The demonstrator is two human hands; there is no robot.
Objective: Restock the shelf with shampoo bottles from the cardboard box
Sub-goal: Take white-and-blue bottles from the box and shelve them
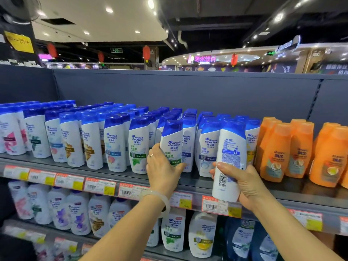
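Supermarket aisle, grey metal shelf with price tags. Left hand fingers wrap a white blue-capped shampoo bottle, label forward, slotting it into the front row. Right hand grips a second white bottle, barcode side out, probably next in.

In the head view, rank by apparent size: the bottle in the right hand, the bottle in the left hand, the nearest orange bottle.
1. Right-hand bottle, though it is nearest the camera.
2-3. Left-hand bottle and orange bottle look alike; unranked.
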